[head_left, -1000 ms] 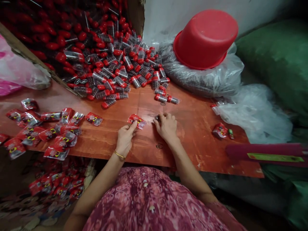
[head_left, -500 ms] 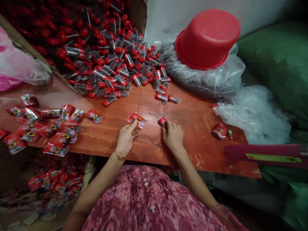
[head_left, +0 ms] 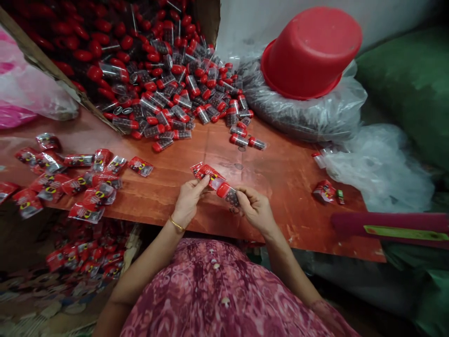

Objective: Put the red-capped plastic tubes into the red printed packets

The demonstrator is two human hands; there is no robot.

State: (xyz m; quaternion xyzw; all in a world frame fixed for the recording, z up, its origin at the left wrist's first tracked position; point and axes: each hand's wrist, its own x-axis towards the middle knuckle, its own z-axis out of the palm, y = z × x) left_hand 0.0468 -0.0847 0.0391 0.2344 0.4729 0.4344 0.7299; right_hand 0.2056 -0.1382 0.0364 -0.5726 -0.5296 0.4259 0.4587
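Note:
Between its thumb and fingers, my left hand (head_left: 189, 199) pinches a red printed plastic sleeve (head_left: 212, 177) over the wooden table. My right hand (head_left: 257, 208) grips the clear end of a small red-capped tube (head_left: 228, 193) with dark contents. The tube's red cap points left and meets the sleeve's right edge; whether it is inside the sleeve I cannot tell. To the left lies a loose group of red-sleeved tubes (head_left: 100, 194). Behind my hands a large heap of bare red-capped tubes (head_left: 178, 112) spills from a cardboard box (head_left: 66, 84).
A red tub (head_left: 312, 56) sits upside down on a clear bag of dark items (head_left: 298, 121). Crumpled plastic (head_left: 382, 168) lies at the right, near a pile of red sleeves (head_left: 324, 191) and a purple roll (head_left: 393, 227). More red packs (head_left: 87, 255) lie below the table's front edge.
My right hand has lifted the tube off the table and brought it left against the sleeve. My left hand has moved slightly right with the sleeve. The view has shifted a little.

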